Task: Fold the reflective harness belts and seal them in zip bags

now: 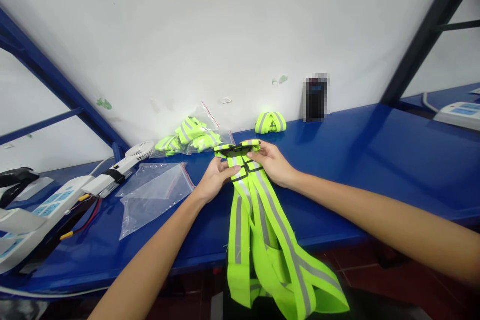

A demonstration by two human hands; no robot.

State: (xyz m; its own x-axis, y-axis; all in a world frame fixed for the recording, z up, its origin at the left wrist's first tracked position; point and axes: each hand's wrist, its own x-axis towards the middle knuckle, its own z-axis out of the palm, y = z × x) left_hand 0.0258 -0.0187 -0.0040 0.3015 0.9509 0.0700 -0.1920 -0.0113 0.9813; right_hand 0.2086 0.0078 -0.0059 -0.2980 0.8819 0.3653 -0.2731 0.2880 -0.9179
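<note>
Straps [262,220] hang down over the edge of the blue table [337,175], and the left hand [219,177] and right hand [272,160] both pinch them near the black buckles [247,166]

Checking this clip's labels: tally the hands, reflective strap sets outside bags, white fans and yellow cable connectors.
Hands: 2 (left hand, right hand)
Strap sets: 2 (held set, rolled set)
White fan: 1
Yellow connectors: 2 (upper connector, lower connector)
Total: 7
</note>
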